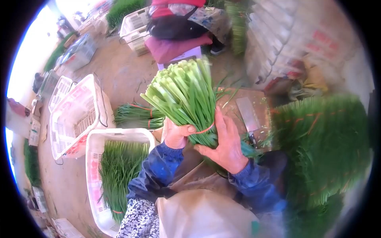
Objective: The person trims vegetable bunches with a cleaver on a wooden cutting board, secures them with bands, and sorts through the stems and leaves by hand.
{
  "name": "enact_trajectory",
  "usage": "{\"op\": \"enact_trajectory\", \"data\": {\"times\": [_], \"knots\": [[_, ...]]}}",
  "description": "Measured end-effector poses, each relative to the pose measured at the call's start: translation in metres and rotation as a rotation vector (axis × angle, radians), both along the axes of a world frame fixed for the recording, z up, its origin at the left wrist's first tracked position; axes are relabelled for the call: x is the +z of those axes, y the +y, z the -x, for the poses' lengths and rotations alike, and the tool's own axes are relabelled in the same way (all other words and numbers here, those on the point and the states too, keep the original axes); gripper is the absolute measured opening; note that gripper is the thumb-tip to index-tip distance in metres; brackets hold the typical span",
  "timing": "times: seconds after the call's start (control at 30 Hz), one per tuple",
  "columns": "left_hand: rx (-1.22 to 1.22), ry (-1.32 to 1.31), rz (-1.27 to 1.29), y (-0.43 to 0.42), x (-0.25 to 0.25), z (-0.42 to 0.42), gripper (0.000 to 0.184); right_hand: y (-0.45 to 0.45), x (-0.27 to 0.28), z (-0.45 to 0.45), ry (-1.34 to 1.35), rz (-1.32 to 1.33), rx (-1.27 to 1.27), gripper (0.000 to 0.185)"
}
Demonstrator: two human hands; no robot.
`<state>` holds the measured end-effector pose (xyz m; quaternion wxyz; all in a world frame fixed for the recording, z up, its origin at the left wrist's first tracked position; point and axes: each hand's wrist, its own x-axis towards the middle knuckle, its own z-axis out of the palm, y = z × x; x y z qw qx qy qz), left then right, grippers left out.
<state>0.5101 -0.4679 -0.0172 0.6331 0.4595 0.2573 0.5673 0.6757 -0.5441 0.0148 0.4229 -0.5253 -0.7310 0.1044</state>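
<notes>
A thick bundle of Chinese chives (pixel 184 85) is held up in front of me, its pale cut ends fanned out upward and away. An orange band (pixel 204 130) circles it near my hands. My left hand (pixel 176 134) is closed around the bundle's left side, thumb across the front near the band. On the right side, my right hand (pixel 226 141) clasps the stalks between thumb and fingers, the fingers lying along the bundle. Its leafy lower part is partly hidden behind my hands. Behind it, a broad metal blade (pixel 247 114) rests on a wooden board (pixel 260 101).
A white crate (pixel 92 174) with chives stands at my left, with stacked white crates (pixel 73 119) beyond. Banded chives (pixel 137 115) lie on the floor (pixel 111 67). A large chive pile (pixel 321 146) is at right. Another person (pixel 178 23) sits ahead, near wrapped sacks (pixel 285 35).
</notes>
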Motion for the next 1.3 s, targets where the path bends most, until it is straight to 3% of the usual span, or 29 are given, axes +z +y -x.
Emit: {"op": "enact_trajectory", "data": {"times": [0.03,0.07,0.17,0.2,0.23,0.3,0.37,0.43,0.57,0.63,0.7,0.77,0.8,0.83,0.9,0.93,0.97,1.0,1.07,1.1,1.17,1.23,1.27,1.3], "knots": [[-0.121,-0.141,0.079,-0.002,0.010,-0.004,0.075,-0.002,0.001,-0.002,0.014,0.013,-0.001,0.111],[-0.042,-0.136,0.097,-0.007,0.015,-0.005,0.072,-0.006,0.004,-0.002,-0.004,0.111,0.007,0.112],[-0.130,-0.154,0.028,-0.001,0.023,-0.004,0.071,-0.003,0.019,-0.027,-0.100,0.075,0.128,0.113],[-0.112,-0.134,-0.093,0.009,0.024,-0.007,0.069,0.006,0.029,-0.039,0.202,0.057,0.123,0.117],[-0.121,-0.136,-0.120,0.015,0.032,-0.008,0.069,0.010,0.045,-0.043,0.198,0.028,0.119,0.117],[-0.272,0.083,-0.245,0.027,0.053,-0.001,0.071,0.018,0.076,-0.048,0.333,-0.094,0.131,0.120],[-0.366,0.313,-0.408,0.039,0.080,0.010,0.080,0.024,0.095,-0.052,0.199,-0.144,0.147,0.123],[-0.418,0.574,-0.672,0.049,0.119,0.021,0.089,0.025,0.104,-0.054,0.272,-0.129,0.214,0.122],[-0.407,0.914,-1.160,0.063,0.193,0.033,0.106,0.018,0.082,-0.043,0.788,0.123,0.488,0.124],[-0.514,1.187,-1.043,0.048,0.202,0.037,0.115,0.011,0.055,-0.021,1.107,0.291,0.640,0.127],[-0.740,1.417,-0.627,0.025,0.181,0.042,0.115,-0.004,0.010,0.003,1.332,0.456,0.720,0.131],[-0.939,1.023,-0.194,0.009,0.093,0.075,0.119,-0.027,-0.065,0.026,1.411,0.705,0.631,0.118],[-0.940,1.030,-0.189,0.005,0.083,0.070,0.119,-0.028,-0.073,0.015,1.391,0.734,0.627,0.113],[-0.788,1.030,-0.185,0.001,0.073,0.080,0.121,-0.032,-0.079,0.015,1.379,0.779,0.606,0.109],[-0.657,1.137,-0.176,-0.033,0.049,0.077,0.126,-0.037,-0.065,0.017,1.022,0.802,0.570,0.103],[-0.623,1.057,-0.152,-0.037,0.051,0.080,0.126,-0.021,-0.047,0.023,0.970,0.762,0.617,0.106],[-0.551,0.794,0.023,-0.021,0.072,0.079,0.127,-0.019,-0.043,0.026,0.971,0.766,0.619,0.109],[-0.559,0.958,-0.218,-0.031,0.056,0.082,0.125,-0.017,-0.038,0.029,0.971,0.771,0.622,0.112],[-0.532,0.879,0.010,-0.025,0.063,0.073,0.120,-0.037,-0.051,0.038,1.066,0.765,0.564,0.116],[-0.548,0.859,-0.063,-0.032,0.049,0.071,0.117,-0.037,-0.057,0.037,1.098,0.739,0.563,0.118],[-0.584,0.764,0.117,-0.022,0.055,0.070,0.114,-0.038,-0.054,0.042,1.110,0.728,0.456,0.119],[-0.594,0.757,0.070,-0.013,0.049,0.071,0.112,-0.030,-0.042,0.043,1.077,0.726,0.400,0.121],[-0.622,0.753,0.132,-0.017,0.008,0.055,0.113,-0.040,-0.086,0.034,1.170,0.670,0.360,0.121],[-0.614,0.718,0.169,-0.014,0.026,0.056,0.114,-0.036,-0.067,0.037,1.210,0.611,0.340,0.122]]}}
